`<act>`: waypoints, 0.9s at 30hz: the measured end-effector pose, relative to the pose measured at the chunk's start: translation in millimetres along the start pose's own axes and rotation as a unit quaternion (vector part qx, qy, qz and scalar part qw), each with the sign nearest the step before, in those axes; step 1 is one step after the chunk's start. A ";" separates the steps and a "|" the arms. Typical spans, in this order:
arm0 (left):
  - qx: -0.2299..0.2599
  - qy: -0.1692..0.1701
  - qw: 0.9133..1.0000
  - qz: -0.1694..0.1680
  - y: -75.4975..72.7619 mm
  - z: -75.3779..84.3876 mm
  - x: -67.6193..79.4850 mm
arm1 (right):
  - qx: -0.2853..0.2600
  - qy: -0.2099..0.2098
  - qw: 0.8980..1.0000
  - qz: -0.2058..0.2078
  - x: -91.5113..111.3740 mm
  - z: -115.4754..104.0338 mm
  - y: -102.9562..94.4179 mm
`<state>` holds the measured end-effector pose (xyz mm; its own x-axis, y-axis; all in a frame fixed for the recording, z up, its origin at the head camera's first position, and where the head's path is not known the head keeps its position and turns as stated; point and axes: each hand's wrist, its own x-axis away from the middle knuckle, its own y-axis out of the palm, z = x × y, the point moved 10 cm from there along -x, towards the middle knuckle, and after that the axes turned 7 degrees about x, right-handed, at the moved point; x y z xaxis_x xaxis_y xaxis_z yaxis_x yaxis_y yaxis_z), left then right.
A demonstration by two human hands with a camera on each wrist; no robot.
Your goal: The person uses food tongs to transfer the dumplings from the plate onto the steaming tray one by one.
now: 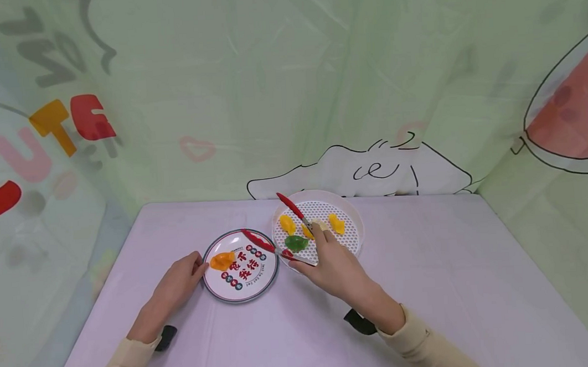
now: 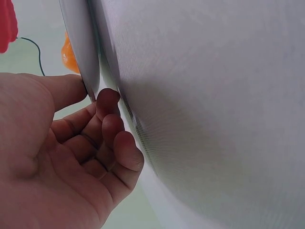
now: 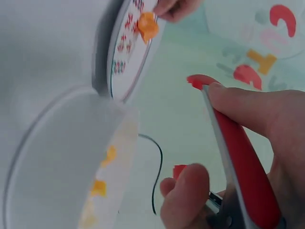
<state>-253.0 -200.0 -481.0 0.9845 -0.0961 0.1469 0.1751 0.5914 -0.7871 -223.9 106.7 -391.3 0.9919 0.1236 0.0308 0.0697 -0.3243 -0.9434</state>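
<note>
My right hand (image 1: 335, 264) grips red-and-metal tongs (image 1: 292, 207) over a round white perforated basket (image 1: 357, 219). The two arms of the tongs spread apart, their red ends pointing away and leftward, with nothing between them. Several yellow pieces (image 1: 287, 224) and a green leaf-like piece (image 1: 296, 242) lie in the basket; the hand hides part of it. My left hand (image 1: 179, 278) pinches the left rim of a white plate (image 1: 218, 285), thumb on top and curled fingers below, as the left wrist view shows. An orange lumpy piece (image 1: 222, 261) sits on the plate near that thumb.
The plate and the basket stand side by side on a pale cloth-covered table (image 1: 444, 286). A light green printed curtain (image 1: 219, 98) rises behind and on both sides. Dark straps (image 1: 360, 322) are at both wrists.
</note>
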 end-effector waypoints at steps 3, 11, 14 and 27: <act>-0.001 -0.002 1.000 0.001 0.0 -0.3 0.0 | -0.017 -0.020 1.000 -0.005 3.6 -10.9 11.9; 0.005 -0.001 1.000 0.003 0.8 -1.8 -0.9 | -0.020 -0.076 0.996 -0.046 11.0 -39.1 51.2; 0.004 0.001 1.000 0.001 1.2 -2.1 -1.3 | -0.007 -0.090 0.995 -0.052 11.3 -45.6 61.2; 0.004 0.012 1.000 -0.001 -0.4 0.1 -2.8 | 0.063 -0.120 0.990 -0.048 9.3 -60.8 82.7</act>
<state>-255.8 -199.9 -481.1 0.9843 -0.1157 0.1334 0.1763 0.5981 -0.7817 -202.4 24.0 -448.9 0.9262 0.3728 0.0571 0.1334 -0.1824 -0.9741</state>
